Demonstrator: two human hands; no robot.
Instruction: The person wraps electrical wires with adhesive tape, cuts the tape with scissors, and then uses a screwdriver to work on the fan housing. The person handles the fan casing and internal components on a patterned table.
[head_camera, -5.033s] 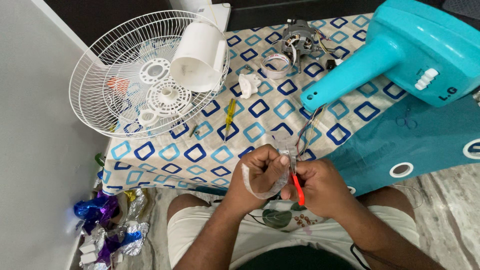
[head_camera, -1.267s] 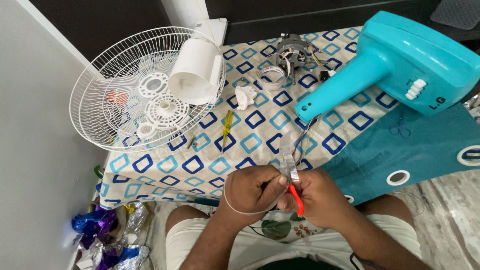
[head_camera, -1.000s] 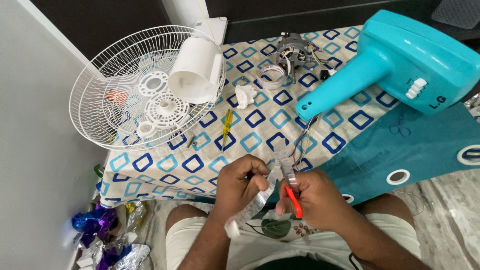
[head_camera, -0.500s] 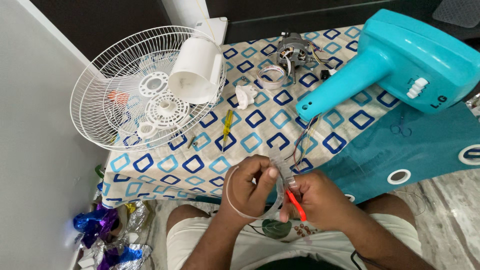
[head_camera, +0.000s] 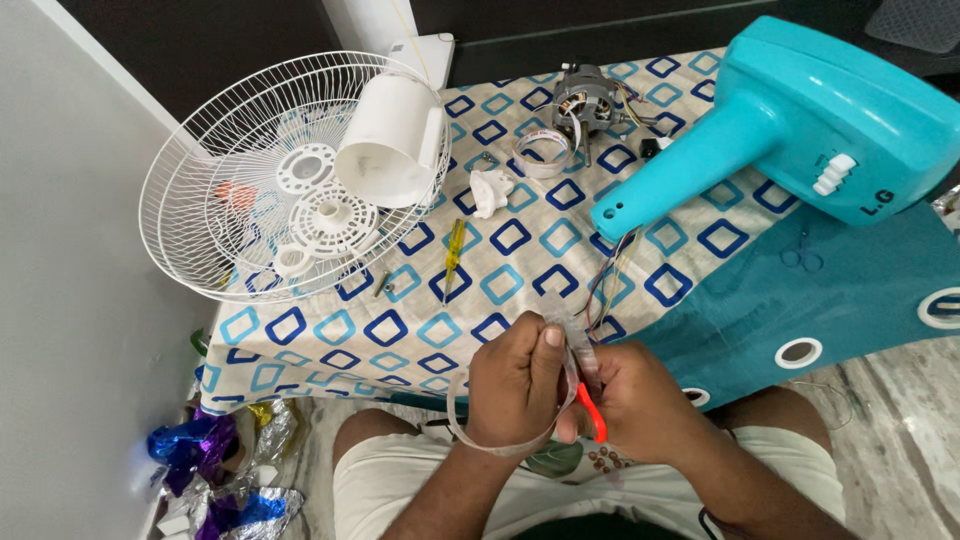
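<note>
My left hand (head_camera: 517, 385) pinches a strip of clear tape (head_camera: 497, 445) that loops down under the wrist. My right hand (head_camera: 636, 400) grips a red-handled tool (head_camera: 591, 413) and presses against the left hand's fingers. Between the two hands the tape wraps around a bundle of thin coloured wires (head_camera: 610, 285). Those wires run up into the neck of a turquoise fan body (head_camera: 800, 120) lying on the patterned tablecloth (head_camera: 400, 330). Both hands hover at the table's near edge, above my lap.
A white wire fan guard (head_camera: 240, 170) holds a white plastic cover (head_camera: 392, 140) and hub parts at the left. A yellow screwdriver (head_camera: 453, 250), a tape roll (head_camera: 542, 152), a white knob (head_camera: 490, 190) and a bare motor (head_camera: 582, 95) lie on the cloth. Foil wrappers (head_camera: 210, 470) litter the floor.
The left hand's thumb has closed back down on the tape and wires. The hanging tape loop has swung back under the left wrist. The hands stay at the table edge.
</note>
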